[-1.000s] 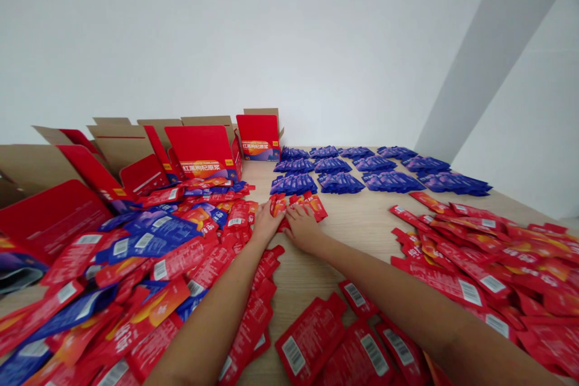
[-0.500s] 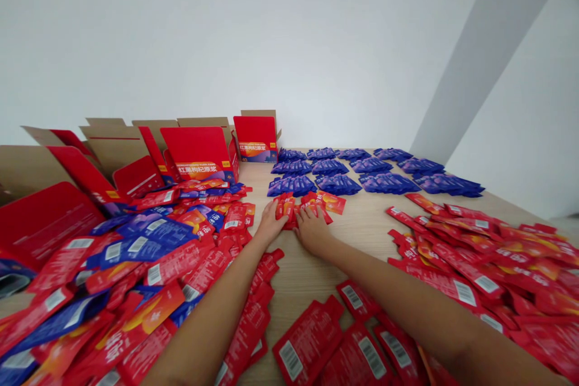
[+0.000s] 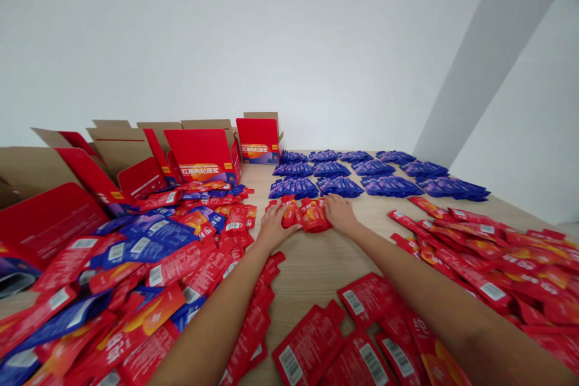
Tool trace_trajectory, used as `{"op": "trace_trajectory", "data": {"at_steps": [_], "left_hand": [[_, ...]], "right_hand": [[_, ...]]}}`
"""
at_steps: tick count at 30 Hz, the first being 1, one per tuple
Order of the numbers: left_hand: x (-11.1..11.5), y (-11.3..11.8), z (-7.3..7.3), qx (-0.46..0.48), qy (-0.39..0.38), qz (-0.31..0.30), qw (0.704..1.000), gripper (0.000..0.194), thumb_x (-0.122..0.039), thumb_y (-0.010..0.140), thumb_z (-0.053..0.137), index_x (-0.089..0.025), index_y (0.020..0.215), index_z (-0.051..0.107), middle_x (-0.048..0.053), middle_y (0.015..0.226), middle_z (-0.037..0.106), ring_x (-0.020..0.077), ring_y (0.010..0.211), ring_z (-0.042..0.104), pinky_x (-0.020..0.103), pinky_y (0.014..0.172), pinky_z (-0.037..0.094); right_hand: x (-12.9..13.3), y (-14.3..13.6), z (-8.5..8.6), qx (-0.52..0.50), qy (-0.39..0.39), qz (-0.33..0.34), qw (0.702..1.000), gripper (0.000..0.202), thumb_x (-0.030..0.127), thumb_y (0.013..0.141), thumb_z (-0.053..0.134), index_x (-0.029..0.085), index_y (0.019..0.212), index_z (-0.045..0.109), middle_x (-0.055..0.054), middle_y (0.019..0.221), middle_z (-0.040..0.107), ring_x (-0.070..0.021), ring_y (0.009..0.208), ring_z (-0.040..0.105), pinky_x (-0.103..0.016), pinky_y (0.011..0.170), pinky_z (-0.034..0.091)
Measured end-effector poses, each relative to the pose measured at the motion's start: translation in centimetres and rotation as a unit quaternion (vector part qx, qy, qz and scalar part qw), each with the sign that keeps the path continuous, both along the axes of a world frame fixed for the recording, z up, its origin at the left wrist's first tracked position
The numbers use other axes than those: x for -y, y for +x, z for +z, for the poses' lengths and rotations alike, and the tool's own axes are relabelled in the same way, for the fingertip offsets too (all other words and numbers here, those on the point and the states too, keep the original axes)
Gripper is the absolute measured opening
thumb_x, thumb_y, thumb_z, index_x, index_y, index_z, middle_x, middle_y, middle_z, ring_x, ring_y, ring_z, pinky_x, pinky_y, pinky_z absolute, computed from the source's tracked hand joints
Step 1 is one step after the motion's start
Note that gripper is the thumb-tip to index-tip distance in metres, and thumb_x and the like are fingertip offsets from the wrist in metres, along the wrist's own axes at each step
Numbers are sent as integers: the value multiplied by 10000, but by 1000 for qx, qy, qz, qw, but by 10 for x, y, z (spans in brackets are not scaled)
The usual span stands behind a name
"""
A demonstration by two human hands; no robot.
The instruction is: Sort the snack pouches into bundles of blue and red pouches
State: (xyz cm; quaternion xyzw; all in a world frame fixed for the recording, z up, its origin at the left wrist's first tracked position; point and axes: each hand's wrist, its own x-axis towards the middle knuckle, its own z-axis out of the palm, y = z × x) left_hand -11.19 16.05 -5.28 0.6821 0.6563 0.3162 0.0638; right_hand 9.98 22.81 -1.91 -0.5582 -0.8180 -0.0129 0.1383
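Observation:
A small row of overlapping red pouches (image 3: 313,215) lies on the wooden table (image 3: 312,265), just in front of the blue pouches. My left hand (image 3: 274,227) rests at the row's left end, thumb and fingers apart, touching the pouches. At the right end, my right hand (image 3: 339,212) presses against the row's edge with its fingers close together; its fingertips are partly hidden. Behind the hands, blue pouches (image 3: 339,186) lie in several fanned stacks.
Mixed red and blue pouches (image 3: 154,241) are heaped at the left, before several open red cartons (image 3: 199,154). Another carton (image 3: 257,139) stands by the wall. Red pouches (image 3: 493,247) pile up at the right, and more (image 3: 312,338) lie at the near edge.
My right hand has moved right to the end of the red row. The red pouches there now sit closer together, and the pouch that stuck out to the right is drawn in.

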Motion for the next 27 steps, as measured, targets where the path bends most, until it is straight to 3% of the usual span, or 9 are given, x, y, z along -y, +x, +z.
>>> {"op": "trace_trajectory", "data": {"at_steps": [5,11,15,18,20,24,27], "left_hand": [[3,-2,2,-50,-33,-26,998,766,-486,690,663,-167,1346,430,167,1444,352,339,1341,285,461,1083,249],[3,-2,1,-55,3,-41,998,675,-457,723,641,-177,1311,460,155,1376,451,311,1297,365,463,1078,271],[3,-1,2,-54,5,-53,997,654,-519,746,599,-192,1297,470,142,1365,464,295,1295,368,457,1076,280],[4,-1,3,-43,6,-62,997,626,-500,753,602,-196,1286,479,135,1351,476,284,1290,376,444,1079,284],[4,-1,3,-23,12,-59,998,606,-478,752,612,-205,1278,483,129,1352,472,278,1299,367,441,1083,283],[3,1,0,28,21,-54,998,627,-456,738,632,-199,1286,466,140,1389,416,279,1329,327,446,1081,292],[1,2,-3,42,23,-55,997,647,-438,744,628,-183,1306,435,149,1408,386,277,1334,318,448,1089,281]], "right_hand": [[-16,27,-12,21,-47,-21,998,415,281,929,323,205,1302,486,-158,1294,512,-310,1171,459,-482,895,362],[11,23,-19,2,-34,-2,999,433,292,931,318,162,1295,512,-208,1098,573,-302,1050,510,-415,891,357],[20,13,-20,-47,-46,42,997,400,191,920,299,142,1125,639,-148,1020,646,-233,1018,534,-327,915,362],[17,6,-21,-96,-57,69,991,429,128,898,276,187,1116,640,-66,1077,670,-169,1011,564,-257,897,390],[13,3,-22,-125,-58,66,988,469,114,887,247,201,1180,603,-45,1121,663,-164,1019,577,-270,906,400],[6,-1,-27,-162,-44,35,985,500,181,908,194,158,1306,496,-102,1192,627,-218,1075,568,-370,963,378],[7,-11,-33,-174,-38,43,983,473,227,912,245,155,1315,481,-115,1233,600,-220,1108,549,-375,986,359]]}}
